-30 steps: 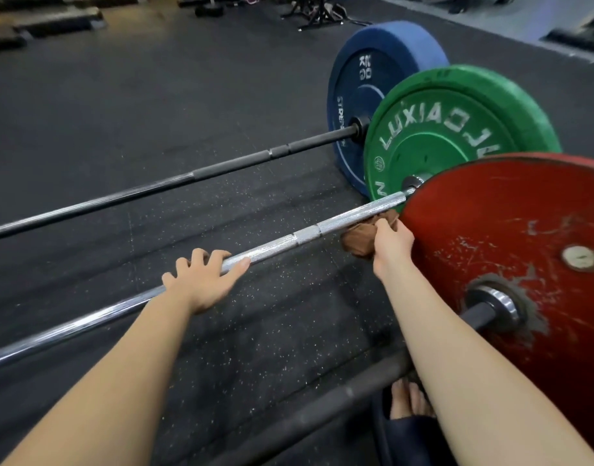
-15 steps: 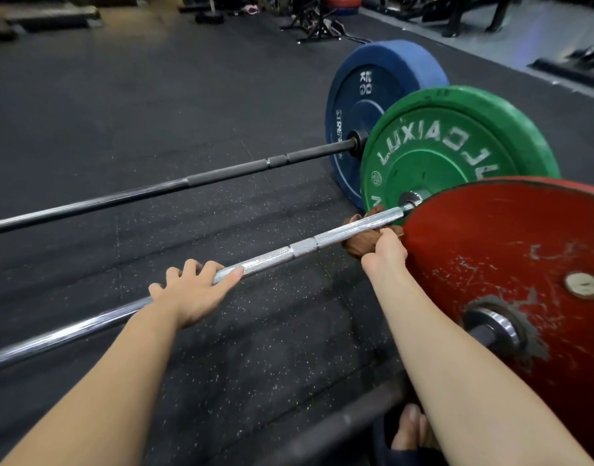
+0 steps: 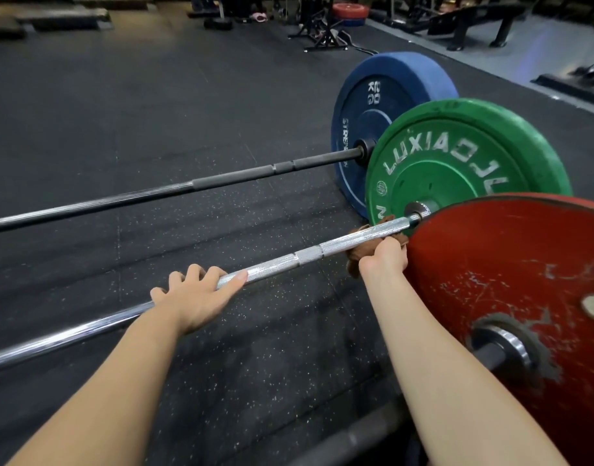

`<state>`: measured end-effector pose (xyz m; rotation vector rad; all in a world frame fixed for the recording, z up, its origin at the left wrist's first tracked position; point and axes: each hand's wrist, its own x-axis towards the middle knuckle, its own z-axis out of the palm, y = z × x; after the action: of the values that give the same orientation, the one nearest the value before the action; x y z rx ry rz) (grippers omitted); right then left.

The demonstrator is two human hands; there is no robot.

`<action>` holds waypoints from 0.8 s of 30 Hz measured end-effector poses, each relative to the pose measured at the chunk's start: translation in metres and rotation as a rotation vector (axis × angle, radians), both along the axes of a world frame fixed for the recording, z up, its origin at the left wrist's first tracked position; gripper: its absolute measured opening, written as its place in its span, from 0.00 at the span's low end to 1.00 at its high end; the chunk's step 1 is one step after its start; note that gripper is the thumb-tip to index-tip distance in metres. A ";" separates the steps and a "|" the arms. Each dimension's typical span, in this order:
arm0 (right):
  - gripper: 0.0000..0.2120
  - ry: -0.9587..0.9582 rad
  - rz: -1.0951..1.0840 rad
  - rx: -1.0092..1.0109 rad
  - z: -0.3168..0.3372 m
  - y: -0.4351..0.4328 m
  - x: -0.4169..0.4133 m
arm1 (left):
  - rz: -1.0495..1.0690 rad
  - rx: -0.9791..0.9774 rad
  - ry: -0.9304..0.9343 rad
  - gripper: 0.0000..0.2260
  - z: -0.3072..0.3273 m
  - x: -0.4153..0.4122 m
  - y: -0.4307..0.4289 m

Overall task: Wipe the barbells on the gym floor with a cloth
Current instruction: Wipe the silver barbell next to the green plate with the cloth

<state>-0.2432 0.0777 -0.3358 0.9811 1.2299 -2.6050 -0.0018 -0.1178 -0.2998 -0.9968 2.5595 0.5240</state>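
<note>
Clamped the right hand [image 3: 384,258] and brown cloth [image 3: 355,262] round the silver bar [image 3: 339,245] beside the green plate [image 3: 457,156], hooked the left hand [image 3: 194,297] over its shaft farther left.

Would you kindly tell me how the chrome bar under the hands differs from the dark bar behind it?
The chrome bar is bright silver; the dark bar is matte black. The chrome bar ends at a green plate, the dark bar at a blue plate. The left hand holds the chrome bar and the right hand grips a brown cloth against it; the dark bar is untouched. Both run roughly parallel over the rubber floor.
</note>
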 end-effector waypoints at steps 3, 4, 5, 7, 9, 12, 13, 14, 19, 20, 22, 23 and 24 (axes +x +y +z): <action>0.13 0.004 -0.015 -0.068 -0.001 -0.007 0.002 | -0.003 0.000 0.011 0.29 0.000 0.002 0.001; 0.13 0.015 -0.025 -0.088 -0.004 -0.007 0.002 | -0.006 -0.001 0.016 0.29 0.001 0.002 0.001; 0.14 0.038 -0.021 -0.090 -0.005 -0.006 0.003 | -0.007 0.001 0.019 0.28 0.001 0.002 0.001; 0.14 0.074 0.008 0.033 -0.006 -0.002 0.003 | -0.004 0.008 0.022 0.28 0.001 0.002 0.001; 0.12 0.078 0.025 0.273 -0.008 0.000 0.008 | 0.002 0.016 0.012 0.29 0.001 0.001 0.000; 0.12 0.091 0.023 0.515 -0.008 -0.001 0.022 | 0.001 0.018 0.000 0.30 0.001 0.000 0.000; 0.14 0.104 0.025 0.603 -0.008 -0.001 0.024 | -0.002 0.014 0.000 0.30 0.002 0.000 0.000; 0.16 0.129 0.037 0.709 -0.010 -0.001 0.026 | -0.005 0.009 0.001 0.30 0.002 0.001 0.001; 0.18 0.304 0.085 1.083 -0.013 0.010 0.039 | -0.009 -0.009 0.008 0.31 0.002 0.003 0.004; 0.19 0.334 0.080 1.113 -0.013 0.011 0.042 | -0.006 -0.005 0.007 0.32 0.002 0.003 0.004; 0.22 0.352 0.089 1.143 -0.009 0.011 0.043 | -0.007 -0.002 0.002 0.33 0.001 0.003 0.004; 0.23 0.356 0.105 1.158 -0.006 0.009 0.042 | -0.009 -0.002 -0.002 0.33 0.001 0.003 0.003; 0.23 0.377 0.129 1.188 -0.005 0.006 0.039 | -0.010 -0.003 -0.005 0.33 0.000 0.003 0.002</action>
<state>-0.2039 0.0839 -0.3403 0.3958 2.9107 -1.8297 0.0011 -0.1155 -0.2996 -0.9847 2.5601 0.5148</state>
